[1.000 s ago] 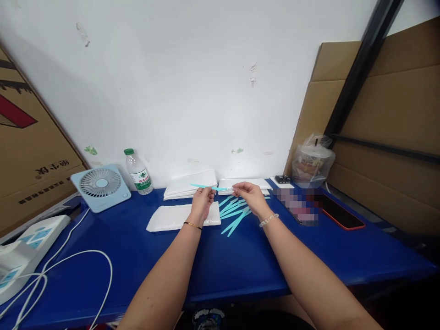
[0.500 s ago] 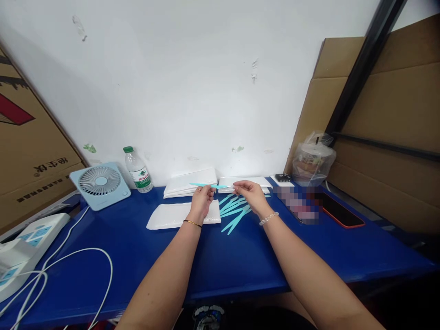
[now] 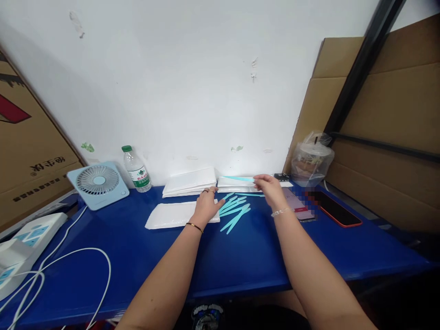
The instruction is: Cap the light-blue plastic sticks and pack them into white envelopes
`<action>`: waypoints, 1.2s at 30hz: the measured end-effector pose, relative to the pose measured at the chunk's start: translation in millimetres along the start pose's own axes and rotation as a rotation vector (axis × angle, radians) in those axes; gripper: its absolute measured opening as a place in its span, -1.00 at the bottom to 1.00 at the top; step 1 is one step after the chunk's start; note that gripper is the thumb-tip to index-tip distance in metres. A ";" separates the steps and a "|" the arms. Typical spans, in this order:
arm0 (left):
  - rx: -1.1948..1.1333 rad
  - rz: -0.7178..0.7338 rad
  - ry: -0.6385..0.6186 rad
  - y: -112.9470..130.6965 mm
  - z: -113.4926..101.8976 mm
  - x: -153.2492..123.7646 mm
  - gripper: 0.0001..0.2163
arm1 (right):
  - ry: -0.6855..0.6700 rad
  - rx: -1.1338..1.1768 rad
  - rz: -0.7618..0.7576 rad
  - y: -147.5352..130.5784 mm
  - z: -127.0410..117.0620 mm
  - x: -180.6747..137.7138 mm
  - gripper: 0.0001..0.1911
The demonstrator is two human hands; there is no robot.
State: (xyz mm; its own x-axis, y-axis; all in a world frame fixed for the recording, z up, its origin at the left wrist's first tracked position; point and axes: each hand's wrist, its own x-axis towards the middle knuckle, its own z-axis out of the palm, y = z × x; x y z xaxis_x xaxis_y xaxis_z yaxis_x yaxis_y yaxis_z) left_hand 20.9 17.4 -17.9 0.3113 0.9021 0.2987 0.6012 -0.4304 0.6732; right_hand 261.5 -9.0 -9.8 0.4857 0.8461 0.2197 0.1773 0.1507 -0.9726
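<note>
My left hand [image 3: 207, 205] hovers low over the blue table [image 3: 240, 261] with its fingers apart, beside a pile of several teal plastic sticks [image 3: 235, 211]. It holds nothing. My right hand [image 3: 270, 188] pinches the end of a teal stick in a clear sleeve [image 3: 239, 178], held just over the right-hand stack of white packets [image 3: 233, 185] at the wall. A second white stack [image 3: 189, 182] lies left of it. A flat white packet [image 3: 172, 215] lies nearer, touching my left hand's side.
A small blue fan [image 3: 98, 179] and a water bottle [image 3: 134, 168] stand at the back left. A white device [image 3: 20, 247] with looping white cable [image 3: 68, 261] fills the left. A phone [image 3: 338, 208] and a bagged drink cup [image 3: 312, 158] sit right, cardboard [image 3: 395, 114] behind.
My left hand let go of the teal stick and dropped towards the pile. My right hand carried the sleeved stick right and back, over the right white stack.
</note>
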 end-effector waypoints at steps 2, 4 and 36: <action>0.252 -0.031 -0.077 -8.0 -1.0 -0.3 -0.61 | 0.090 -0.208 0.077 6.4 -20.8 10.3 -0.79; 0.385 -0.102 -0.171 -14.8 -4.1 1.3 -0.63 | 0.104 -0.319 0.133 12.6 -34.7 15.7 -0.82; -0.063 -0.014 -0.106 -7.2 -5.0 8.6 -0.89 | -0.327 0.208 -0.058 -11.2 -2.3 -7.1 -0.68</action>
State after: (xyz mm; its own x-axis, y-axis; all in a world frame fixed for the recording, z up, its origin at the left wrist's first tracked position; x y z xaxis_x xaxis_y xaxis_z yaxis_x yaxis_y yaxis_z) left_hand 15.6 28.4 -16.8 0.3810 0.8985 0.2182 0.5601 -0.4120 0.7187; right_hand 258.1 -17.9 -0.3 0.1755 0.9464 0.2711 0.0026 0.2750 -0.9614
